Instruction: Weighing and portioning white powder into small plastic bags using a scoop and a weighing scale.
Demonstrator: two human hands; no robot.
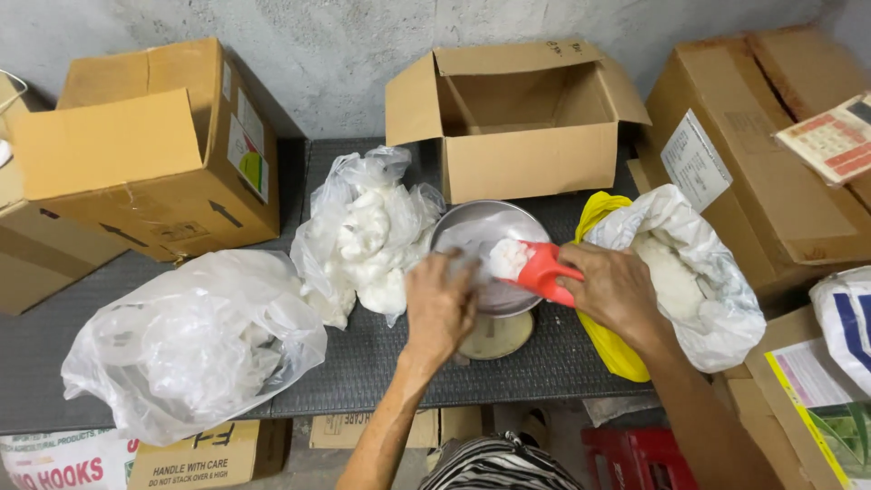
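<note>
My right hand [614, 289] grips a red scoop [543, 269] heaped with white powder, held over a round metal pan [473, 226] that rests on a small scale [498, 335]. My left hand [440, 304] is at the pan's near rim with its fingers by the scoop's mouth; they look blurred. To the right of the pan an open white sack [706, 263] with a yellow liner holds more white powder.
A clear plastic bag of small white packets [365, 233] lies left of the pan, and a larger crumpled plastic bag [195, 336] sits at the table's left front. Behind the pan stands an open cardboard box [513, 118]. More cartons [145, 150] flank both sides.
</note>
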